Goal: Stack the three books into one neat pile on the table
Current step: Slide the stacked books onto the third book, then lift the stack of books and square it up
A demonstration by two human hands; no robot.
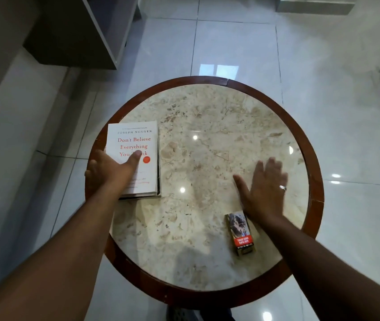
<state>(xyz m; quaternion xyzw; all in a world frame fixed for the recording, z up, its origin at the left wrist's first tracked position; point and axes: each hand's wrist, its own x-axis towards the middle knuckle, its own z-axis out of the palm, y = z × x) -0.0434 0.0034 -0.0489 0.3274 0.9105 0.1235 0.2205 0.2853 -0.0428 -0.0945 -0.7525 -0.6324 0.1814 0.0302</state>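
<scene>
A white book (pixel 138 140) with red title letters lies on top of a pile at the left side of the round marble table (pixel 207 126). A dark edge of another book shows under it at the front and right; how many lie below I cannot tell. My left hand (pixel 112 167) rests on the pile's left edge, thumb across the white cover. My right hand (pixel 263 186) hovers flat over the bare marble at the right, fingers spread, holding nothing. It wears a ring.
A small cigarette pack (pixel 241 234) lies near the table's front right, just beside my right wrist. The table has a dark wooden rim (pixel 316 181). White glossy floor tiles surround it, and a dark cabinet (pixel 73 31) stands at the back left.
</scene>
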